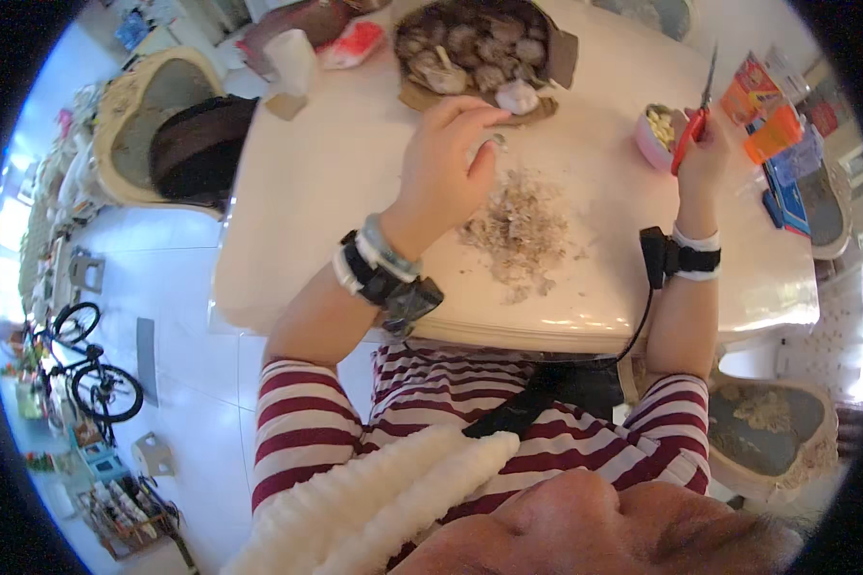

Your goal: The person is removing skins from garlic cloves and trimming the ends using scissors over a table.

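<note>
My left hand [453,165] is over the table, its thumb and fingers curved apart, fingertips near a white garlic bulb [517,96] at the edge of a brown paper bag [562,59] full of garlic bulbs [475,50]. My right hand [705,154] grips red-handled scissors [685,144], their blades pointing away from me. Beside that hand is a pink bowl [651,147] holding peeled garlic cloves [660,127]. Between my hands lies a loose heap of dry garlic skins [521,230] on the table.
The light table [316,244] has a glossy cover. At its far left lie a white paper roll [289,61] and a red-and-white packet [352,44]. Orange packets [751,90] and a blue box [787,198] are at the right. A cable hangs from my right wrist strap [683,259]. Chairs surround the table.
</note>
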Tool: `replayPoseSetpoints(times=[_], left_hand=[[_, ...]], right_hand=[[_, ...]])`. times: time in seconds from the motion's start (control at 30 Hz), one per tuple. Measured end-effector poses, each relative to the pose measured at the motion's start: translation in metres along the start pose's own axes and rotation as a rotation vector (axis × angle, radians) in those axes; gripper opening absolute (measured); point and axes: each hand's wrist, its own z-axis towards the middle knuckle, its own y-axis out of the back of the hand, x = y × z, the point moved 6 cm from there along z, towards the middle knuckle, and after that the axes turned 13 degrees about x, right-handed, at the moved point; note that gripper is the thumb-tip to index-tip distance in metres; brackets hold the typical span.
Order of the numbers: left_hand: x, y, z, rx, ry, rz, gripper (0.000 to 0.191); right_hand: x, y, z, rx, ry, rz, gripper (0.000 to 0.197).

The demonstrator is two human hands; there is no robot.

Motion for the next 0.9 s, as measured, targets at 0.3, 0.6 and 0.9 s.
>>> replayPoseSetpoints(times=[0.3,0.6,0.9], left_hand=[[-0.104,0.002,-0.001,0.216,-0.313,-0.512,0.019],[-0.297,-0.044,-0.035,1.025,-0.461,-1.777,0.022],[-0.300,-0.069,-0.037,0.910,-0.640,-1.705,0.022]], right_hand=[[-0.018,-0.026,0.015,0.103,0.122,0.107,0.028],[-0.054,-0.060,0.017,0.387,-0.019,0.417,0.025],[-0.033,-0.065,0.026,0.362,0.072,0.276,0.033]])
